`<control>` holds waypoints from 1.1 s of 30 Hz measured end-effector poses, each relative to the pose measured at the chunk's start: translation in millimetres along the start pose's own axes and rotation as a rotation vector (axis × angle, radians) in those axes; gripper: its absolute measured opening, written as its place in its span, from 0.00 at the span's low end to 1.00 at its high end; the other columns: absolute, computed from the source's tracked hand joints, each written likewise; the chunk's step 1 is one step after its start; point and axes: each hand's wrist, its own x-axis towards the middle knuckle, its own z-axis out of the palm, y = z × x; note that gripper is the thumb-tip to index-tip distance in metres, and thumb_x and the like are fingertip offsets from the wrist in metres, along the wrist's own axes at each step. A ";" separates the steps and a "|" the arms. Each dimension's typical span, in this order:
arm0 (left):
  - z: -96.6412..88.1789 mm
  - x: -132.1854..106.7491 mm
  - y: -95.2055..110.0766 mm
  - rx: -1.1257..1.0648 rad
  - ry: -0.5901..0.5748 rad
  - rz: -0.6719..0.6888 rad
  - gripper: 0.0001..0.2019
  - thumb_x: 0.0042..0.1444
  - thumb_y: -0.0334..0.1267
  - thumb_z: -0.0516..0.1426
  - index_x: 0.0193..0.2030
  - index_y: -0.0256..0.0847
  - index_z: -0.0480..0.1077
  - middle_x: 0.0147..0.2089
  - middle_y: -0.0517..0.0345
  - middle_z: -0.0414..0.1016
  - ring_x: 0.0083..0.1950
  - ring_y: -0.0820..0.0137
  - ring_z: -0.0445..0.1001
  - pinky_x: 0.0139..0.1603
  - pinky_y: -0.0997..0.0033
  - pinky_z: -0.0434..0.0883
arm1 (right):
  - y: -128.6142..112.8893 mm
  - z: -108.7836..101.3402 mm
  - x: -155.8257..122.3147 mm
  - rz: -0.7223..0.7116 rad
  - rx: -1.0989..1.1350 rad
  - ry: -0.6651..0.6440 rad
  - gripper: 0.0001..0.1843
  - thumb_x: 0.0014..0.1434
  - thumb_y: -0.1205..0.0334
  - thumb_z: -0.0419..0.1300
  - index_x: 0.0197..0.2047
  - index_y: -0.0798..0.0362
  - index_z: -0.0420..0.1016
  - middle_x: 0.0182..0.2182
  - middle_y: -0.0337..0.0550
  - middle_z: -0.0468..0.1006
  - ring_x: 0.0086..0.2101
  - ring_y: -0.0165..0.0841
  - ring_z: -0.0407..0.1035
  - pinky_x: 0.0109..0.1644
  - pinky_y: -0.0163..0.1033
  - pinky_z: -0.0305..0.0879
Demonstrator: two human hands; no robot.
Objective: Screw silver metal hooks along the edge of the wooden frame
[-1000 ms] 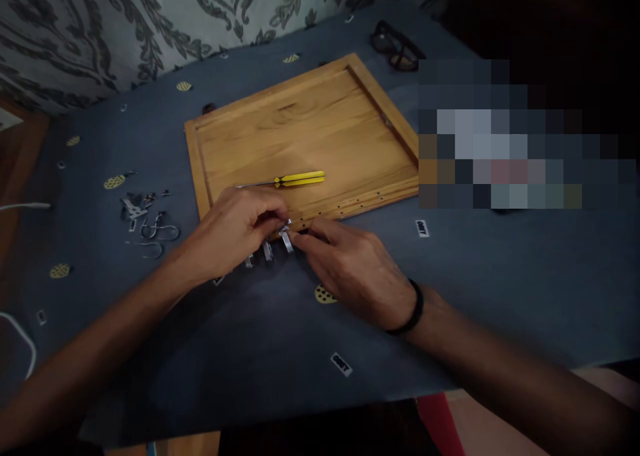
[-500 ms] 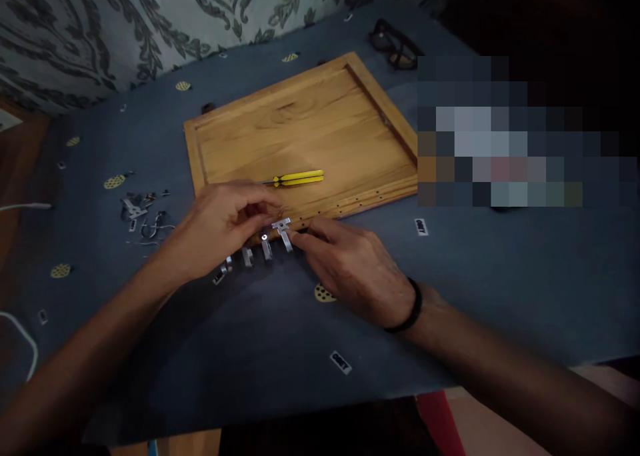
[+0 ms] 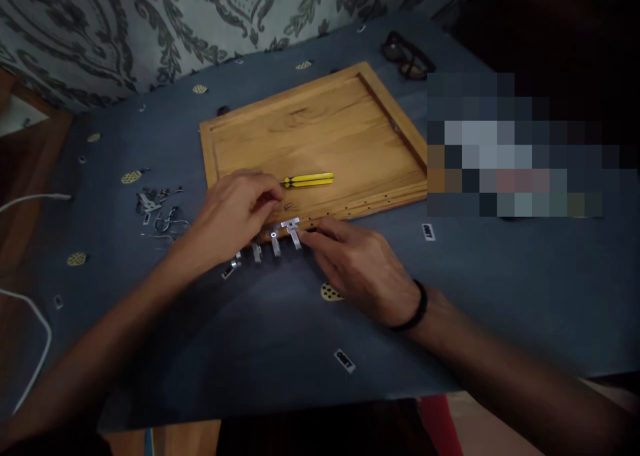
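A wooden board [image 3: 320,129] with a raised rim lies on a dark blue cloth. A yellow-handled screwdriver [image 3: 307,180] rests on it near the front edge. Several small metal hooks [image 3: 265,249] stick out along the board's front edge. My left hand [image 3: 233,213] is curled over the front rim with thumb and fingers pinched, next to a tiny screw [image 3: 288,206]; what it pinches is too small to tell. My right hand [image 3: 360,269] holds the rightmost hook [image 3: 293,231] against the edge with its fingertips.
A pile of loose metal hooks and fittings [image 3: 157,213] lies on the cloth at the left. Dark glasses [image 3: 407,56] sit at the far right beyond the board. A white cable [image 3: 35,203] runs along the left. Patterned fabric hangs behind.
My left hand has lifted off the hook and moved back onto the board's rim. The right hand stays on the rightmost hook. The view has shifted slightly.
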 end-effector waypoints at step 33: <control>2.7 35.4 12.7 0.339 -0.270 0.576 0.10 0.64 0.25 0.52 0.38 0.37 0.74 0.39 0.51 0.76 0.39 0.64 0.73 0.38 0.65 0.65 | -1.1 -2.7 2.1 0.008 0.014 -0.039 0.19 0.66 0.73 0.52 0.53 0.51 0.79 0.42 0.47 0.80 0.38 0.35 0.76 0.38 0.36 0.65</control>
